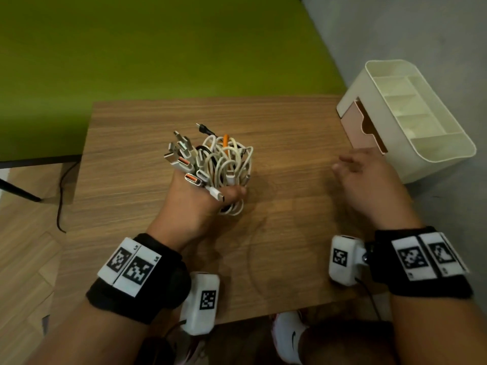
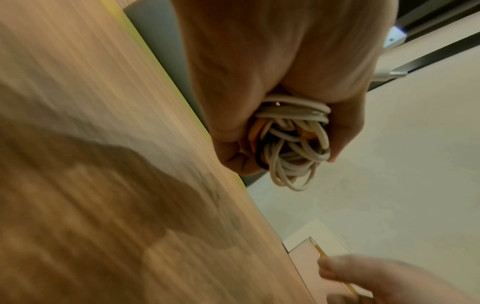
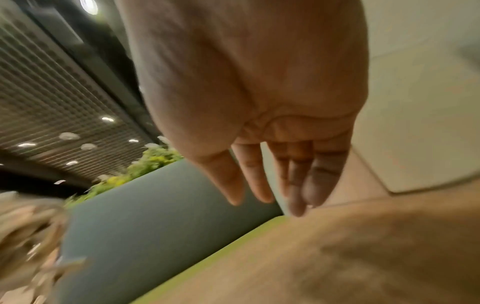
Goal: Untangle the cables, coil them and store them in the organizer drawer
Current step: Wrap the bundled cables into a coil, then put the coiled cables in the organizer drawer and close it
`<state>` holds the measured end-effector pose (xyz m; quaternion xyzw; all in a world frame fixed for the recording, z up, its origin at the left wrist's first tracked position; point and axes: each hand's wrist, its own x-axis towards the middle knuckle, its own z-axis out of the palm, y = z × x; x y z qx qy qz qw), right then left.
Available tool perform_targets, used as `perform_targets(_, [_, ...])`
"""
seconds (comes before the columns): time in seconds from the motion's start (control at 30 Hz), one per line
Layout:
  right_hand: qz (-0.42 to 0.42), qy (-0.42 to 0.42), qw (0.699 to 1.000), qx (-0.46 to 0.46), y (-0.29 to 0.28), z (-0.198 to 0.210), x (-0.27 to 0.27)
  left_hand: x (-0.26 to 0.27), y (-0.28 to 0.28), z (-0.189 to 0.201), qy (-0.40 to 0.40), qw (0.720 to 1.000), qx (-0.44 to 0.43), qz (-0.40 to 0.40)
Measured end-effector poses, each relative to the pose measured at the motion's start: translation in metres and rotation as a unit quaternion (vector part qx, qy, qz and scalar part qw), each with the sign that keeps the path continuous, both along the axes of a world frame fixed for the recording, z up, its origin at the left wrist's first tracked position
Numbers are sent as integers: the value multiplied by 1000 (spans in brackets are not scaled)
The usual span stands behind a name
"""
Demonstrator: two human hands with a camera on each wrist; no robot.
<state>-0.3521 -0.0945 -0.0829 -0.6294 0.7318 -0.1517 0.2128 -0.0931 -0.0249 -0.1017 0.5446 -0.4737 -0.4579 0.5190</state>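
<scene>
Our left hand [image 1: 195, 204] grips the cable bundle [image 1: 218, 162], light and springy, best clasped mid-coil; our right hand [image 1: 369, 177] spreads by the drawer [image 1: 362, 127].

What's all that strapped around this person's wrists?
Both hands are bare. Each wrist wears a wide black band carrying white tags printed with black square codes. A small white box, also code-marked, hangs from the inner side of each band, and a thin black cable trails from it.

A tangled bunch of cables [image 1: 224, 164], mostly white, stands gripped above the table. The pink drawer [image 1: 362, 127] sits ajar in the cream organizer [image 1: 432, 151].
</scene>
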Motion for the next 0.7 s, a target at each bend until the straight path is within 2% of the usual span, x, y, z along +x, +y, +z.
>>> perform_targets(0.17, [-24,-18,999,-28,-3,1,-14,-5,1,-4,-30,999,-11,-30])
perform_targets(0.33, [-121,-138,975,-125,-1,17,-24,-4,0,-3,-40,998,-25,-29])
perform_targets(0.47, [-145,-82,981,-101,6,19,-34,-4,1,-2,-70,996,-44,-30])
perform_targets(0.57, [-139,-78,982,-101,9,18,-37,-13,3,2,-110,990,-65,-53])
perform_targets(0.7, [-133,-85,982,-102,10,22,-36,-43,9,7,-63,994,-58,-68])
